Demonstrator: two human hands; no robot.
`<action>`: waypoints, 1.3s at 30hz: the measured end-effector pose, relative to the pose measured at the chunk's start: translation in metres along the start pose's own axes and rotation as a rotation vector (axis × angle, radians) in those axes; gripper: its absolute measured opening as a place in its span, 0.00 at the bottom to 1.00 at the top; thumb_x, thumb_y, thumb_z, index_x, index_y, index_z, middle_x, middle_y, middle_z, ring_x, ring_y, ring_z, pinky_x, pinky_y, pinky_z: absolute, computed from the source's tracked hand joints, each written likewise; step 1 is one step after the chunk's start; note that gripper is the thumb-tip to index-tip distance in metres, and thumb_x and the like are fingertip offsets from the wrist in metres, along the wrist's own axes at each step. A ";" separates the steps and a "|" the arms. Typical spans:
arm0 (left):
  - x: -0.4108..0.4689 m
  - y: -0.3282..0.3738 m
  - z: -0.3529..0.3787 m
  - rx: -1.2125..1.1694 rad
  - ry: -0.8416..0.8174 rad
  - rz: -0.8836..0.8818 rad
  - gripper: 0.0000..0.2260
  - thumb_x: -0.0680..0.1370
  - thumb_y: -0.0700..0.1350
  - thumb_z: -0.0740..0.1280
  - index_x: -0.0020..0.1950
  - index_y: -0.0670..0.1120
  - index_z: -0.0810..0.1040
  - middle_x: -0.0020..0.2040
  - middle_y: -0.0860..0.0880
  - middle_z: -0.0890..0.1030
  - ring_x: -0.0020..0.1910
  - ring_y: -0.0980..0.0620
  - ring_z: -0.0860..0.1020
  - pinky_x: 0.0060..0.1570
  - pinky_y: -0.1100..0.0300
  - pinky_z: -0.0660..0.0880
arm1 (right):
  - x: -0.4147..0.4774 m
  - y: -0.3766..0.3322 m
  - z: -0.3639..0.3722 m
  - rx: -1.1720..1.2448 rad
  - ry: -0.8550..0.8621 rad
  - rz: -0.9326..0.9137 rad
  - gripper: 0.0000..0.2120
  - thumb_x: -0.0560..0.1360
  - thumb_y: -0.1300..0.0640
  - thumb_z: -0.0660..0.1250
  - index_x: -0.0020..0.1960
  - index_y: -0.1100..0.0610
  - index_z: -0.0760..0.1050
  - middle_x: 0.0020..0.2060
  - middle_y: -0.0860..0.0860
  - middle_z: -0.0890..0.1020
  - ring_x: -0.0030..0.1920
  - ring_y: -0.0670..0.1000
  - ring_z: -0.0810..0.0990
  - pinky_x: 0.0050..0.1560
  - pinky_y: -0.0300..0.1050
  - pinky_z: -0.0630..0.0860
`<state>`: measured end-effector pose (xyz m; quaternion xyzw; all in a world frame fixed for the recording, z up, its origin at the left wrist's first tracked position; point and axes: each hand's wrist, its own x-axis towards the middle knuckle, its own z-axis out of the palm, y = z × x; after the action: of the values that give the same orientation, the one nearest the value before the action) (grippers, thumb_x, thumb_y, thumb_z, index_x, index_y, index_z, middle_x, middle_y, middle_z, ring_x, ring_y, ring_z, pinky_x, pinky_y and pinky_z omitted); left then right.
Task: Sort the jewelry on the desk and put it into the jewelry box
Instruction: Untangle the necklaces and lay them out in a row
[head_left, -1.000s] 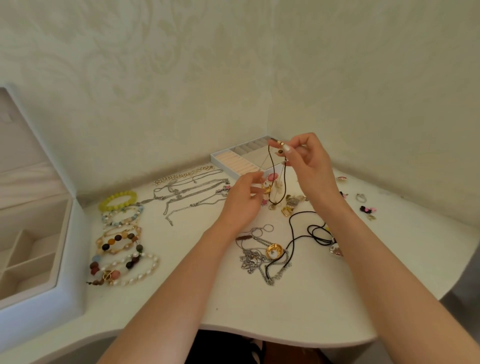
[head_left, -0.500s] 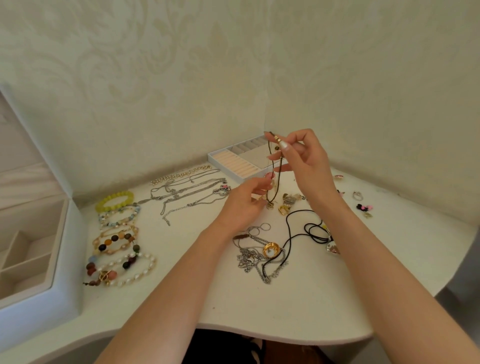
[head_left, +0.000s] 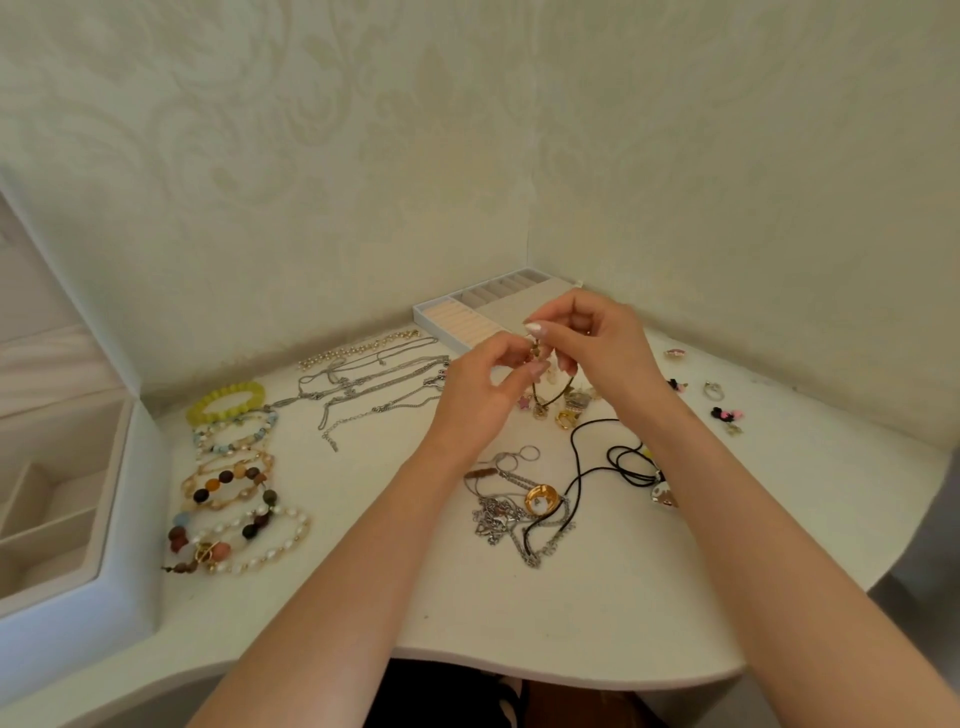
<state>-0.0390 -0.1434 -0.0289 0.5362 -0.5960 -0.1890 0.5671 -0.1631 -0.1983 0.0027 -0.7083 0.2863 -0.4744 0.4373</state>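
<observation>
Both hands are up over the white desk (head_left: 519, 623). My left hand (head_left: 478, 400) and right hand (head_left: 597, 348) are each pinched thumb-to-forefinger on the top of a thin dark cord necklace (head_left: 556, 397), right at its small gold fitting (head_left: 534, 352). I can't tell if that fitting is latched or open, as my fingers cover most of it. The cord's loop hangs free below my hands, just above a cluster of small gold and pink charms (head_left: 563, 410), apparently not touching. The target, a white open jewelry box with dividers (head_left: 130, 519), sits at the far left, well apart from the cord. Risks: the fitting is tiny, so a slack pinch drops the cord onto the charms, or onto the heap of tangled silver chains with a gold ring pendant (head_left: 540, 500) nearer me — a fresh knot either way. Lowering the loop could hook a charm. The carry left passes over the laid-out silver chains (head_left: 374, 384) and the row of beaded bracelets (head_left: 234, 467); a dangling loop would drag them out of order. Best to gather the slack first.
</observation>
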 end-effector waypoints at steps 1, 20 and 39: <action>0.000 -0.001 -0.001 -0.040 -0.008 -0.008 0.03 0.76 0.41 0.68 0.48 0.44 0.79 0.42 0.47 0.82 0.42 0.58 0.79 0.43 0.69 0.72 | 0.000 0.000 -0.001 0.008 0.009 0.005 0.02 0.74 0.65 0.69 0.46 0.61 0.79 0.30 0.54 0.79 0.25 0.44 0.71 0.27 0.36 0.69; 0.006 0.008 -0.016 -0.763 0.060 -0.217 0.09 0.81 0.41 0.57 0.47 0.41 0.75 0.37 0.48 0.81 0.37 0.53 0.80 0.38 0.63 0.78 | -0.007 -0.004 0.005 -0.031 -0.337 0.238 0.16 0.77 0.66 0.61 0.62 0.55 0.72 0.29 0.50 0.81 0.27 0.50 0.77 0.30 0.40 0.73; 0.007 0.002 -0.021 -0.576 0.291 -0.432 0.15 0.79 0.46 0.64 0.34 0.46 0.65 0.25 0.52 0.66 0.21 0.57 0.60 0.21 0.67 0.56 | 0.003 0.007 -0.012 0.183 -0.103 0.153 0.08 0.74 0.67 0.67 0.51 0.58 0.80 0.36 0.54 0.84 0.32 0.47 0.74 0.34 0.36 0.72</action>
<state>-0.0198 -0.1403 -0.0184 0.4894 -0.3051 -0.3858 0.7201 -0.1728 -0.2077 -0.0002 -0.6649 0.2723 -0.4269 0.5492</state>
